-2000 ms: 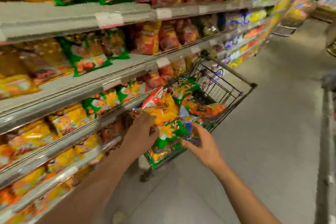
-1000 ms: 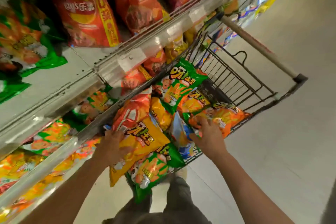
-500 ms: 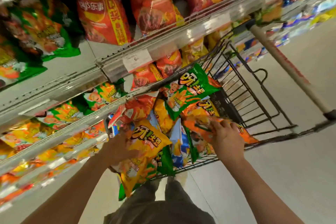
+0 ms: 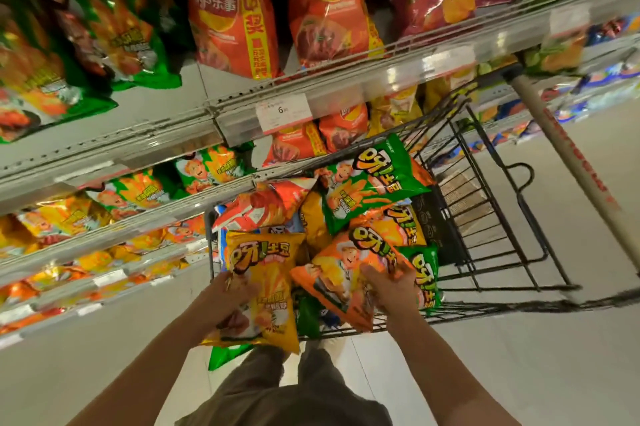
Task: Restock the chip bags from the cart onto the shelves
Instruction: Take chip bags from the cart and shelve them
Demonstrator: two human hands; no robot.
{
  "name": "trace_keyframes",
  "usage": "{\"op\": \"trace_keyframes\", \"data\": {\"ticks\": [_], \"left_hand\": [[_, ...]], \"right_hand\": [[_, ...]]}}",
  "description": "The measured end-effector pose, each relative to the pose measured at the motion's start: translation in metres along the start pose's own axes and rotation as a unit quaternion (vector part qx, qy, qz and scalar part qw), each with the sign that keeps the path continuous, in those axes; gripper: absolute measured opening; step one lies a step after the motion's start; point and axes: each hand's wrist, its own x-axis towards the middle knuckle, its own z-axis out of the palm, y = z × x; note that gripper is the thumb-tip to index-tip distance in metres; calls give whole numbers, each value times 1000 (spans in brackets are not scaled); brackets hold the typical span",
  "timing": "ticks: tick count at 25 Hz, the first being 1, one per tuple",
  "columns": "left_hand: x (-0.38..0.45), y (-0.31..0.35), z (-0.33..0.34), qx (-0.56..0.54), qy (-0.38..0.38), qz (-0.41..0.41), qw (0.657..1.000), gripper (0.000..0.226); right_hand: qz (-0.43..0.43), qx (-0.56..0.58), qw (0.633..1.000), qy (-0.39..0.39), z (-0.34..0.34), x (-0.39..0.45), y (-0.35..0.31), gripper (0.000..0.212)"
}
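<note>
Head view, looking down into a wire cart (image 4: 485, 252) parked against the shelves (image 4: 311, 86), whose edges run from 8 o'clock to 2 o'clock. The left hand (image 4: 228, 301) grips a yellow chip bag (image 4: 266, 273) by its left edge, fingers curled around it; the bag's lower end hangs over the cart's near rim at 6 o'clock. The right hand (image 4: 391, 287) holds an orange chip bag (image 4: 346, 273) at its right edge, fingers wrapped onto its face, the bag tilted above the pile. A green chip bag (image 4: 374, 183) lies at 12 o'clock of the pile, touching the orange one's neighbours. The cart's far compartment at 3 o'clock is open wire. The cart handle (image 4: 571, 169) slants across 2 o'clock. Bare floor (image 4: 519, 373) extends from 3 to 5 o'clock.
</note>
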Motion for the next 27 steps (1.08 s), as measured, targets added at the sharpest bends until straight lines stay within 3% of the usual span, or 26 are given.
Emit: {"op": "trace_keyframes", "data": {"ticks": [2, 4, 9, 13, 19, 27], "left_hand": [[-2, -2, 5, -23, -8, 5, 1000, 34], [-5, -6, 6, -58, -6, 1, 998, 43], [-23, -20, -4, -101, 19, 20, 995, 51], [-40, -36, -24, -140, 21, 91, 986, 57], [-66, -73, -71, -171, 50, 190, 966, 64], [-135, -160, -202, -196, 140, 294, 925, 67]], "right_hand": [[154, 159, 962, -159, 4, 0, 2, 52], [170, 187, 942, -223, 7, -8, 8, 51], [81, 178, 968, -158, 1, -6, 20, 52], [14, 137, 982, -129, -13, -20, 21, 60], [-146, 62, 969, -189, 13, -89, 20, 51], [-251, -38, 927, -276, 155, -212, 46, 54]]}}
